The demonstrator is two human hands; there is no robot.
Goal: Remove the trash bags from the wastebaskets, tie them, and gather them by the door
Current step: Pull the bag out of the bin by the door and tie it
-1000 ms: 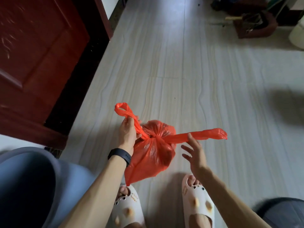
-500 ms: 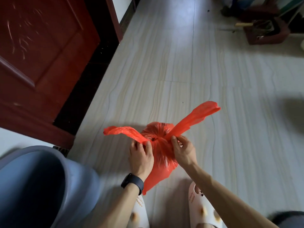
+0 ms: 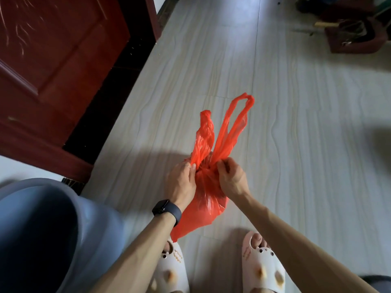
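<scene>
A red plastic trash bag [image 3: 206,199] hangs in the air above the pale floor, between my two hands. My left hand [image 3: 182,182], with a black watch on its wrist, pinches the bag's neck from the left. My right hand [image 3: 231,180] pinches the same neck from the right. The bag's two handle loops [image 3: 229,132] stick up and away from me, close together above the knot. A grey-blue wastebasket [image 3: 42,235] stands at the lower left, beside my left arm. Its inside is dark.
A dark red wooden door [image 3: 57,66] stands at the left with a black threshold strip [image 3: 110,89] along its foot. A dark red box with clutter [image 3: 355,37] sits at the far right. My feet in white slippers [image 3: 262,269] stand below the bag.
The bag's two handles were spread out left and right; now they point upward side by side. Both hands have closed in on the neck of the bag.
</scene>
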